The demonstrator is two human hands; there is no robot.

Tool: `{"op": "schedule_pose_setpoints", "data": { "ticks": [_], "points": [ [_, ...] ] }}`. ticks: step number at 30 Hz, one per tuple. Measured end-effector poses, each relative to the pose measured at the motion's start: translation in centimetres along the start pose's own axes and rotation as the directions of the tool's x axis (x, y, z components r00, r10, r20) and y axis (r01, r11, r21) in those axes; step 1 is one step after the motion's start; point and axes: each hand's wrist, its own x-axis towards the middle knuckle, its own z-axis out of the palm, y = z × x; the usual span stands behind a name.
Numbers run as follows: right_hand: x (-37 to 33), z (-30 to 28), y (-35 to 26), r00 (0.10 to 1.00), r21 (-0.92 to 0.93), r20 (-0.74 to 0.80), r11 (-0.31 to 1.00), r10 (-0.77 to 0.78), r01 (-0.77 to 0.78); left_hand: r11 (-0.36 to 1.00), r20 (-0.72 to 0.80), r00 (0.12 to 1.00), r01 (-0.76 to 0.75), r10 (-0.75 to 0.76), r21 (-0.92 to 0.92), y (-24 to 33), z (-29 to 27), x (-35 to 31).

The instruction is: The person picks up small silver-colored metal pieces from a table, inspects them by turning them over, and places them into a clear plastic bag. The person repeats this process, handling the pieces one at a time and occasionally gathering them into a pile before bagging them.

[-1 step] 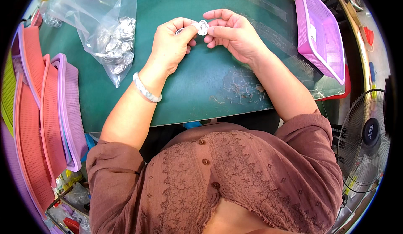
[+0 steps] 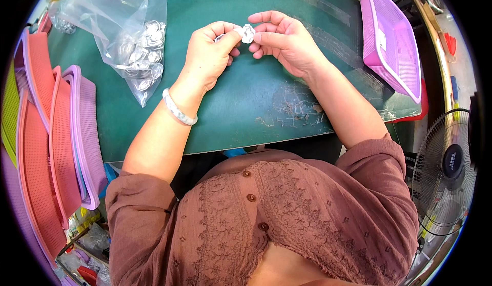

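The small silvery-white piece [image 2: 248, 33] sits at the upper centre of the frame, raised over the worktop [image 2: 215, 116] between my two hands, which nearly meet. My left hand [image 2: 209, 52] pinches it from the left, thumb against finger; my right hand [image 2: 283, 40] has its thumb at the opposite edge, though at this size I cannot tell whether those fingers close on it or merely steady it. I judge that a light, even pinch by the rim suits so small a thing, with the forearms quiet and the face uncovered.

The green surface is scuffed and cracked right of centre. At upper left a clear bag [image 2: 120, 14] holds similar silvery pieces [image 2: 154, 34]. A purple basket [image 2: 375, 64] tilts at upper right, coral and lilac baskets [image 2: 64, 147] stack down the left edge, and a fan [image 2: 452, 160] stands at lower right.
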Motion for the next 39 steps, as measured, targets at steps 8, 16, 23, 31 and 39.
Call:
{"op": "schedule_pose_setpoints", "data": {
  "ticks": [8,16,23,31,39],
  "points": [
    [-0.1,0.7,0.4,0.977,-0.318,-0.008,0.927,-0.212,0.199,0.999,0.013,1.0,-0.005,0.005,-0.031,-0.1,-0.1,0.0],
    [-0.2,0.7,0.9,0.942,-0.403,0.041,0.857,-0.334,0.321,0.999,0.016,1.0,0.0,0.001,-0.035,0.0,0.0,0.1],
    [-0.1,0.6,1.1,0.925,-0.44,0.056,0.822,-0.376,0.361,0.999,0.031,0.999,-0.012,0.013,-0.04,0.0,0.1,0.1],
    [-0.1,0.6,1.1,0.919,-0.457,0.057,0.808,-0.391,0.372,0.998,0.024,0.998,-0.058,0.059,-0.035,-0.1,0.0,0.0],
    [-0.1,0.8,1.1,0.915,-0.437,0.061,0.813,-0.399,0.384,0.99,0.031,0.993,-0.115,0.118,-0.078,-0.1,-0.1,0.0]
  ]
}}
